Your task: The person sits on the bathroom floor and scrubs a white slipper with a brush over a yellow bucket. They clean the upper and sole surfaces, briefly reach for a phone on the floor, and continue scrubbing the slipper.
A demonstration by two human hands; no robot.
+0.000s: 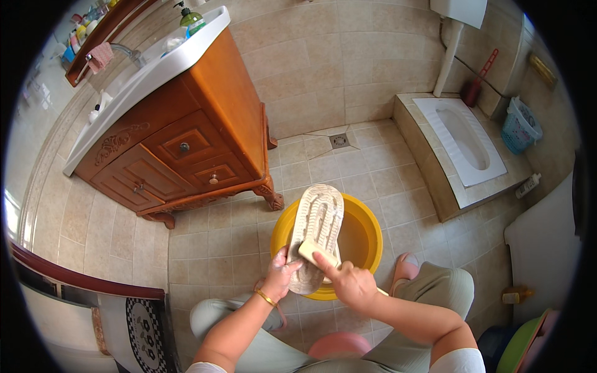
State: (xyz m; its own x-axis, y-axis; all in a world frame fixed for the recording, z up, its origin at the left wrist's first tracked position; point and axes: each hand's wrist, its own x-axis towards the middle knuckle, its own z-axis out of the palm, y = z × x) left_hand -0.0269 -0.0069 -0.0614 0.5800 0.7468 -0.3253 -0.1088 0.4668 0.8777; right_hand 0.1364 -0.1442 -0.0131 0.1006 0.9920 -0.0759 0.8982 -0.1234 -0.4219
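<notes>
My left hand (279, 275) grips the lower left edge of a shoe (319, 224), whose pale, ridged outsole faces up with whitish wet patches on it. The shoe is held over a yellow plastic basin (374, 233) of cloudy water on the floor. My right hand (350, 282) is closed around a cream-coloured scrubbing brush (317, 252), index finger extended along its back. The brush head lies against the middle of the sole; its bristles are hidden. Part of another pale thing shows beneath the shoe and brush, too covered to identify.
A wooden vanity cabinet (224, 116) with a white sink top stands at the left. Beyond the basin is a floor drain (339, 140). A squat toilet (461, 135) sits on a raised tiled step at the right. A pink stool or basin (339, 345) is between my legs.
</notes>
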